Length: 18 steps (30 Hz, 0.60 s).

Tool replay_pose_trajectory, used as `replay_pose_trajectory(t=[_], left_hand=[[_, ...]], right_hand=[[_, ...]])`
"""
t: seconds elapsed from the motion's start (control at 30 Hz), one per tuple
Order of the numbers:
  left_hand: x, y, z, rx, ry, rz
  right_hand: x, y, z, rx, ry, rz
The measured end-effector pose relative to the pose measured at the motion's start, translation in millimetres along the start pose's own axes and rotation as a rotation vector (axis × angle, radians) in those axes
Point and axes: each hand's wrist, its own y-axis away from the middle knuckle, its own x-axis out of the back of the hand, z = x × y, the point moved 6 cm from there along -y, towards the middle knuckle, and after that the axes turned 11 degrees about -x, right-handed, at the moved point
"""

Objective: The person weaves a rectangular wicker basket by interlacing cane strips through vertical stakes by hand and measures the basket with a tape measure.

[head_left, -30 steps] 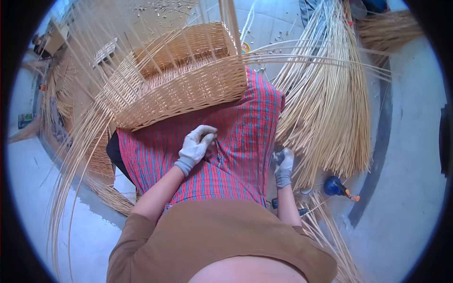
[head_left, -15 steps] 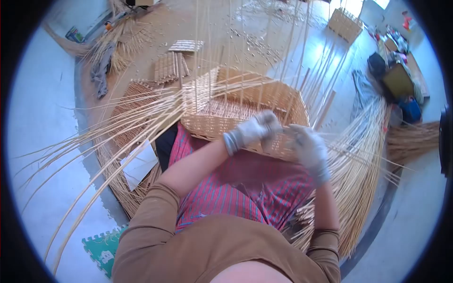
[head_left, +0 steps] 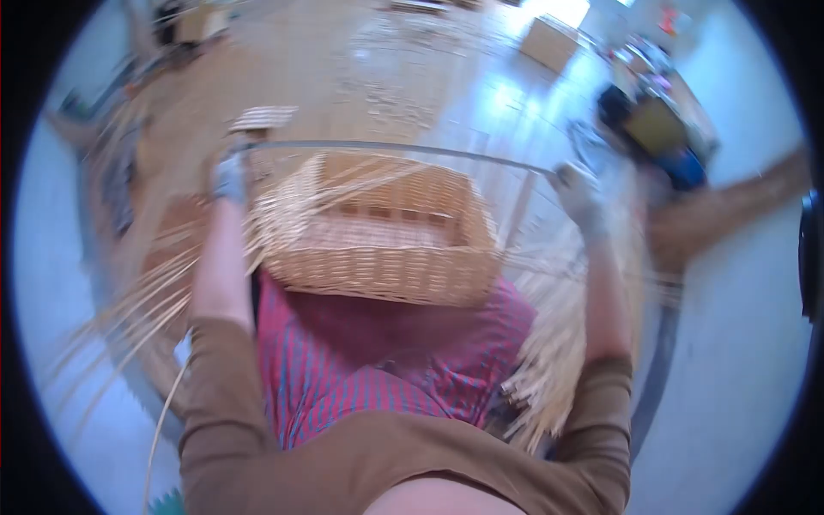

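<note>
A partly woven wicker basket (head_left: 386, 273) rests across my lap on a striped cloth, its open top facing me. Above its far rim, a long thin grey strip (head_left: 403, 148) is stretched taut between my hands; blur hides whether it is a tape or a rod. My left hand (head_left: 230, 174), in a pale glove, is closed at the strip's left end, beyond the basket's left side. At the right end, my gloved right hand (head_left: 580, 190) is closed on the strip. Long loose willow rods (head_left: 154, 283) trail from the basket's left side.
A large bundle of pale rods (head_left: 558, 335) lies to my right. Farther right is a brown bundle (head_left: 721, 215). A box-shaped woven piece (head_left: 549, 45) stands at the back. Scraps litter the floor (head_left: 386, 94), and a small woven panel (head_left: 263, 118) lies beyond my left hand.
My hands have left the basket's near right rim and spread wide apart, with the grey strip now between them. The whole view has shifted, and the basket appears farther left.
</note>
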Motion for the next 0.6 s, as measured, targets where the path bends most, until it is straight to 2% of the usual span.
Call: replay_pose_trajectory(t=[0.07, 0.13, 0.2, 0.27, 0.4, 0.6], left_hand=[[-30, -43, -74, -0.084, 0.593, -0.075], [-30, -31, -50, 0.037, 0.957, -0.057], [-32, -41, -75, 0.094, 0.958, -0.106], [-30, -31, -55, 0.115, 0.978, -0.107], [-31, -28, -51, 0.151, 0.978, -0.122], [-32, -32, -57, 0.085, 0.952, -0.222]], right_hand=[[5, 1, 12, -0.078, 0.039, -0.026], [8, 2, 25, -0.168, 0.038, -0.126], [8, 1, 30, -0.192, 0.045, -0.106], [4, -2, 30, -0.253, -0.032, -0.177], [-1, -2, 34, -0.286, 0.01, -0.194], [-6, -4, 30, -0.263, 0.005, -0.202]])
